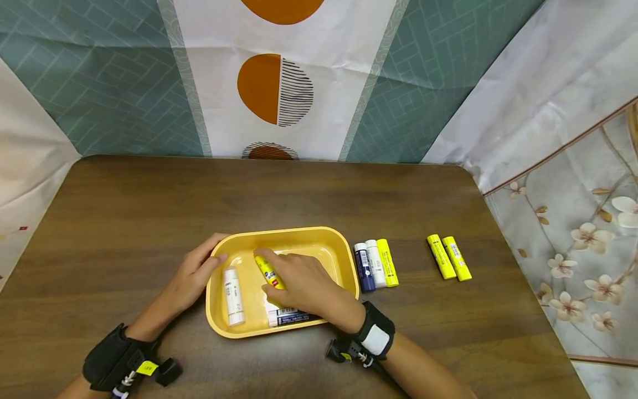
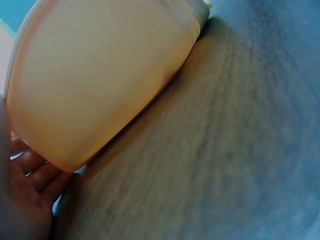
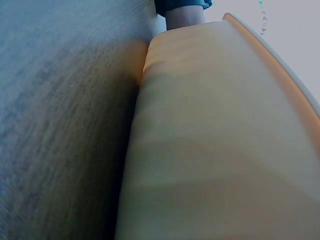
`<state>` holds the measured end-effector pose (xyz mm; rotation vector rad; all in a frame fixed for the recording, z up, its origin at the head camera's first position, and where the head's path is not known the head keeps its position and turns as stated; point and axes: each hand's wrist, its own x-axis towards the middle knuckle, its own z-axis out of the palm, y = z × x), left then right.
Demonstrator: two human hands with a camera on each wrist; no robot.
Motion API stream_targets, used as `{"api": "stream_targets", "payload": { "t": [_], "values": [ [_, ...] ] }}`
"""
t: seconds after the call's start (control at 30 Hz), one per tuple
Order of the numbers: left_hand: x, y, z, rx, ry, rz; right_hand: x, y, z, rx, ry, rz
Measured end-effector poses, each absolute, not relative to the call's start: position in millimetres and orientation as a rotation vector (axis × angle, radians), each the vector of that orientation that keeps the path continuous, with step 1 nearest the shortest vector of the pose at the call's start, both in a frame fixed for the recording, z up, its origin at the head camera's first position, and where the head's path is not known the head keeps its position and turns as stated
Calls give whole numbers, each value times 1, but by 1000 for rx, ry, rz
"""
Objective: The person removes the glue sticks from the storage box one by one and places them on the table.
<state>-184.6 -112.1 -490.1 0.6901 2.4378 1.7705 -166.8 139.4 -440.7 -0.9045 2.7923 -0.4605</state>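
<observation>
A shallow yellow tray (image 1: 279,233) sits on the table. My left hand (image 1: 196,271) grips its left end, thumb over the rim; in the left wrist view the fingers (image 2: 42,175) lie against the outer wall. Inside the tray, my right hand (image 1: 304,280) pinches a yellow glue stick (image 1: 268,270) between thumb and fingers. Left of it in the tray lies a white glue stick (image 1: 233,296). A dark blue glue stick with a white cap (image 1: 289,317) lies along the near wall, partly hidden under the right hand. Only the tray's outer wall (image 3: 210,125) fills the right wrist view.
Right of the tray, a dark blue glue stick (image 1: 364,269), a white one (image 1: 376,263) and a yellow one (image 1: 387,262) lie side by side. Farther right lie two yellow glue sticks (image 1: 441,256). Patterned cloth (image 1: 279,88) hangs behind the wooden table (image 1: 149,205).
</observation>
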Motion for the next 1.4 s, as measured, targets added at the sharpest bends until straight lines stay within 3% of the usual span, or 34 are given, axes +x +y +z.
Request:
{"api": "stream_targets", "payload": {
  "t": [1.4],
  "values": [
    [-184, -113, -489, 678, 2441, 1770, -167, 139, -439, -905, 2790, -475]
  ]
}}
